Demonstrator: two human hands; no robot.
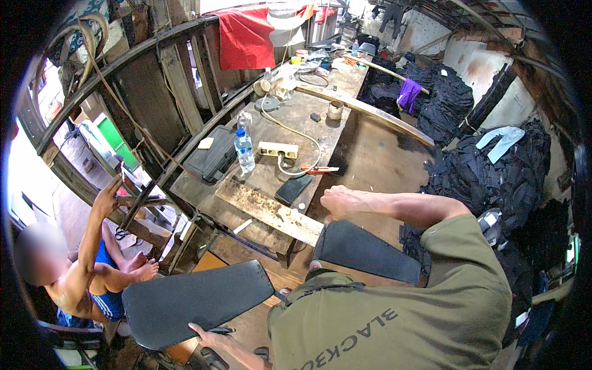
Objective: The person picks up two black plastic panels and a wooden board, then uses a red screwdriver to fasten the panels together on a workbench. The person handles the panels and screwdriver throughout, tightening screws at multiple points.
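Observation:
My left hand (209, 338) is at the lower edge of a large black tapered panel (197, 302), gripping it with a digit on its top face. A dark slim object beside the fingers is too small to name. My right hand (338, 201) is a closed fist, raised near the table's front corner; what it holds, if anything, is hidden. Just below it, a second black tapered panel (367, 251) meets the end of a stained wooden plank (271, 213). The plank lies across the table (283, 129). A black phone (293, 189) lies left of my right hand.
A water bottle (244, 151), power strip (277, 149), red cutter (320, 169) and black case (211, 154) are on the table. Dark cloth heaps (487, 169) line the right side. Another person (80, 277) sits at left, one arm raised. A long bar (370, 115) crosses the table's right edge.

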